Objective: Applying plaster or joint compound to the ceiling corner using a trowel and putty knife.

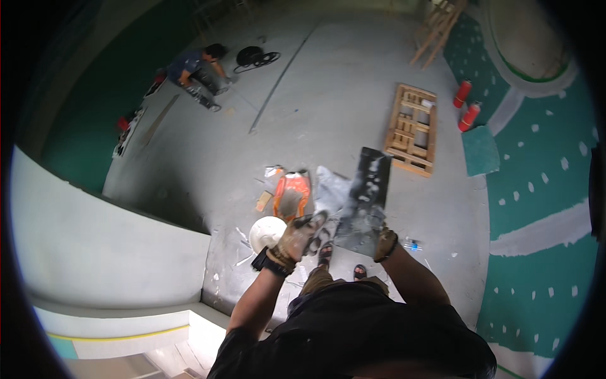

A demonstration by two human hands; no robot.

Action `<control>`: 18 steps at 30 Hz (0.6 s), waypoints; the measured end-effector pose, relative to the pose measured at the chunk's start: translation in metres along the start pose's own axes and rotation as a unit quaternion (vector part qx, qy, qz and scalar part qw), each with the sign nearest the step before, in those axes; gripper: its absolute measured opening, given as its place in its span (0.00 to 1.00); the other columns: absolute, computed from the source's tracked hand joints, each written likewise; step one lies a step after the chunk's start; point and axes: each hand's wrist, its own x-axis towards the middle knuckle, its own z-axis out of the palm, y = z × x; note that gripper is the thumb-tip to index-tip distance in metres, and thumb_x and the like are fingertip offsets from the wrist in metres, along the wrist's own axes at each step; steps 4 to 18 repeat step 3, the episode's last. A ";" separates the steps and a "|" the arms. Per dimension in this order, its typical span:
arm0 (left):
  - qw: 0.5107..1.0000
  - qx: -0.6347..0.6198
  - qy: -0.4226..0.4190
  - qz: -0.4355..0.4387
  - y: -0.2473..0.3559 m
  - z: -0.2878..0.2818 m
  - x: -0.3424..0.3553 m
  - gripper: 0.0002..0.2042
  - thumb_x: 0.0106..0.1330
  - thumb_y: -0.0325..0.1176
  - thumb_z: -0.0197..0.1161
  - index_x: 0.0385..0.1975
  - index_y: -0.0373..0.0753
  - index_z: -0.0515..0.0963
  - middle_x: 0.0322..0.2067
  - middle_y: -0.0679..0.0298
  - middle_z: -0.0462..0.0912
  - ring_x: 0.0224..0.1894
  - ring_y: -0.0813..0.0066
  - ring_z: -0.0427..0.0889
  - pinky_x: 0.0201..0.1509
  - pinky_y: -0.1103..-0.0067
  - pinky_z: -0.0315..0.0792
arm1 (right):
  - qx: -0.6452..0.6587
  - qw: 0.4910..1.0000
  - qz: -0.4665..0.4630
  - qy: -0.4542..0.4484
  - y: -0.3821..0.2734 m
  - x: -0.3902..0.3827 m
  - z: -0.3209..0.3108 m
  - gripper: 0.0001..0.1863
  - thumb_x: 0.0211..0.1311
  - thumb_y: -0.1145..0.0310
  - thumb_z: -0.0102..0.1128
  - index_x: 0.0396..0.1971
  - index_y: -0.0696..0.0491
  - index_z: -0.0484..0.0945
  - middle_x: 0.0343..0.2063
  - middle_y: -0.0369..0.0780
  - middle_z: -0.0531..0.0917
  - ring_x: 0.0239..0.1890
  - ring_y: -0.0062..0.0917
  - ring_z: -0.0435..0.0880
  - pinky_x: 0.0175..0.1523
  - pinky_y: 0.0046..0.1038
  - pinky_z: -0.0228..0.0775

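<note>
My left hand (298,240), in a stained work glove with dark fingertips, is curled beside the left edge of a smeared grey plate (355,239). What its fingers hold is blurred and cannot be made out. On the other side, my gloved right hand (385,244) grips the near right edge of a long dark plastering board (374,174). White compound is smeared over the board, which is tilted in front of me. Its near part overlaps the grey plate, and where one ends is unclear. Below my left hand, a white bucket (265,231) stands on the floor.
An orange bag (293,189) and a whitish bag (331,189) lie ahead on the grey floor (334,95). A wooden pallet (413,129) and red fire extinguishers (469,117) are at the right, by a green wall (536,164). Far left, a person (192,72) crouches near a black coil (252,58).
</note>
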 end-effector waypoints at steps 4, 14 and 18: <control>0.993 -0.113 -0.025 0.004 0.014 -0.027 0.026 0.17 0.76 0.46 0.56 0.51 0.41 0.83 0.28 0.68 0.85 0.19 0.84 0.75 0.20 0.85 0.68 | 0.013 0.987 0.019 -0.160 0.016 0.048 0.042 0.34 0.65 0.43 0.57 0.58 0.57 0.74 0.49 0.51 0.82 0.54 0.47 0.81 0.60 0.50 0.76; 0.993 -0.113 -0.025 0.004 0.014 -0.027 0.026 0.17 0.76 0.46 0.56 0.51 0.41 0.83 0.28 0.68 0.85 0.19 0.84 0.75 0.20 0.85 0.68 | 0.013 0.987 0.019 -0.160 0.016 0.048 0.042 0.34 0.65 0.43 0.57 0.58 0.57 0.74 0.49 0.51 0.82 0.54 0.47 0.81 0.60 0.50 0.76; 0.993 -0.113 -0.025 0.004 0.014 -0.027 0.026 0.17 0.76 0.46 0.56 0.51 0.41 0.83 0.28 0.68 0.85 0.19 0.84 0.75 0.20 0.85 0.68 | 0.013 0.987 0.019 -0.160 0.016 0.048 0.042 0.34 0.65 0.43 0.57 0.58 0.57 0.74 0.49 0.51 0.82 0.54 0.47 0.81 0.60 0.50 0.76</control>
